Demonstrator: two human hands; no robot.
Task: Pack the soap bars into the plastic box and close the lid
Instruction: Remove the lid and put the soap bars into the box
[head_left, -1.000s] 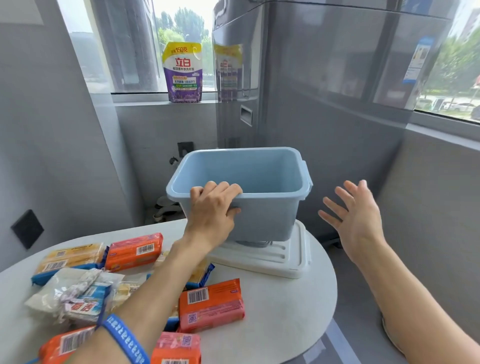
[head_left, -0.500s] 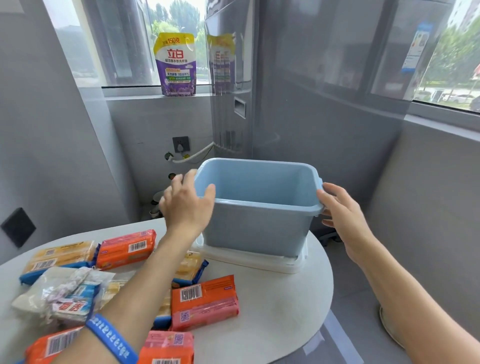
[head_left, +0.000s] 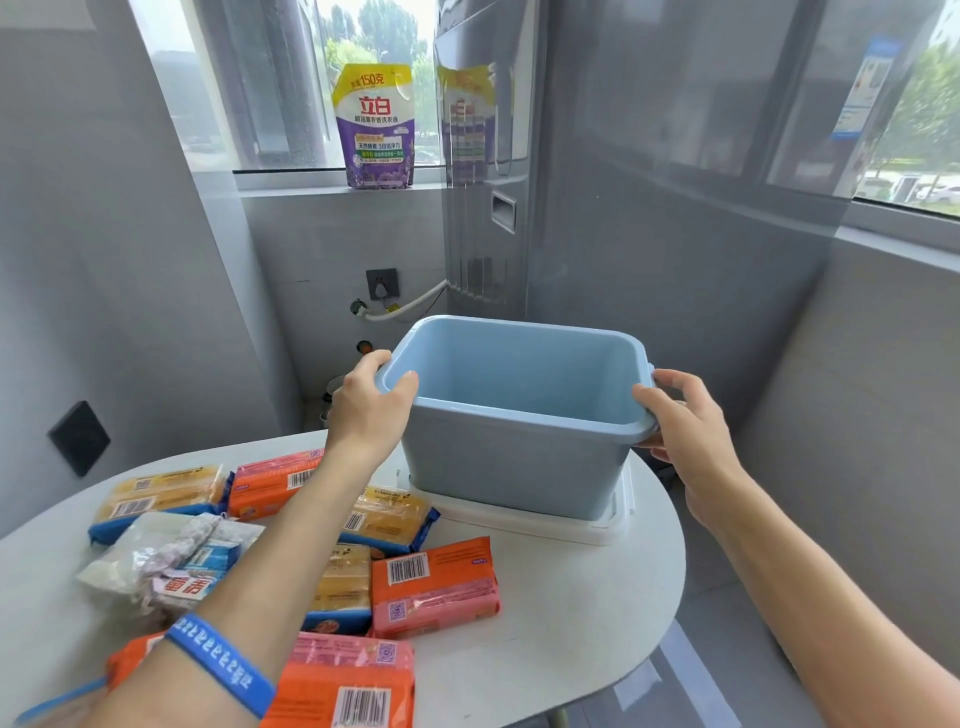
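White counter (head_left: 571, 597) carries unpacked soap bars (head_left: 434, 587). Left hand (head_left: 371, 410) and right hand (head_left: 685, 421) grip the empty plastic box (head_left: 514, 457), standing on its lid (head_left: 597, 530); packing not begun.

Detergent pouch (head_left: 375, 124) on far windowsill: "150克" at top, red brand characters "立白". Clear-wrapped soap pack (head_left: 171, 564), near left on tabletop: red characters, not legible with certainty. Barcode digits unreadable.
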